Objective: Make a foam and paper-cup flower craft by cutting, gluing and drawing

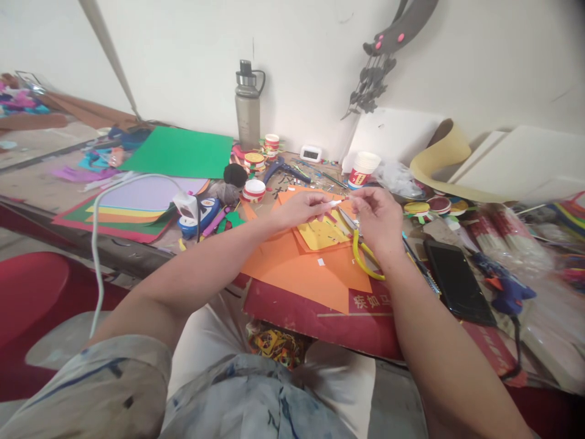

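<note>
My left hand is closed in a pinch on a small white piece, perhaps paper. Just to its right, my right hand has its thumb and fingers pinched at the piece's other side; what they grip is too small to make out. Beneath both hands lie orange sheets with a yellow sheet on top. Yellow-handled scissors rest beside my right hand, partly covered by it. A small white scrap lies on the orange sheet.
Coloured sheets and a blue-and-white power strip are on the left. A bottle, paper cups and a small clock stand along the wall. To the right lie a phone and a blue glue gun.
</note>
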A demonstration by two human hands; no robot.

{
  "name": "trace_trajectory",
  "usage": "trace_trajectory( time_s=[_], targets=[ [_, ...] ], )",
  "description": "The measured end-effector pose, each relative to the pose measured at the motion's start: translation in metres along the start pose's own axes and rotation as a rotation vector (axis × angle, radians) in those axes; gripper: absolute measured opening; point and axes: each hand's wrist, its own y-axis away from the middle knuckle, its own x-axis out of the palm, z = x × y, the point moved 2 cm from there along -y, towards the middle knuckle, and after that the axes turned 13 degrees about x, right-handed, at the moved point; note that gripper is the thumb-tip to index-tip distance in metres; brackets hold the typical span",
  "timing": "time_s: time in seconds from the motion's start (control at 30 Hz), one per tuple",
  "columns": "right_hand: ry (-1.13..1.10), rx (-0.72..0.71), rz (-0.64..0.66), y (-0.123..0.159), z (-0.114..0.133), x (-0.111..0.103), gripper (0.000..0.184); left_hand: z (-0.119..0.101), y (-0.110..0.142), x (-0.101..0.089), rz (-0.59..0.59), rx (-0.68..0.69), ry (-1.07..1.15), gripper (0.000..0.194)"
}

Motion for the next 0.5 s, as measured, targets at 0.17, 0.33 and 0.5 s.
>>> trace_trajectory(
  time_s=[0.17,0.33,0.5],
  targets=[
    [-0.203,0.192,-0.007,-0.007,-0.01,0.001,0.021,0.001,0.0,-0.002,-0.011,0.064,0.021,0.042],
    [-0.468,0.376,0.128,-0.011,-0.02,0.007,0.036,0.003,-0.001,-0.003,-0.044,0.143,0.12,0.048],
    [-0.412,0.404,0.129,0.0,-0.016,0.016,0.03,0.003,-0.002,-0.002,-0.033,0.194,0.192,0.052]
  ],
)
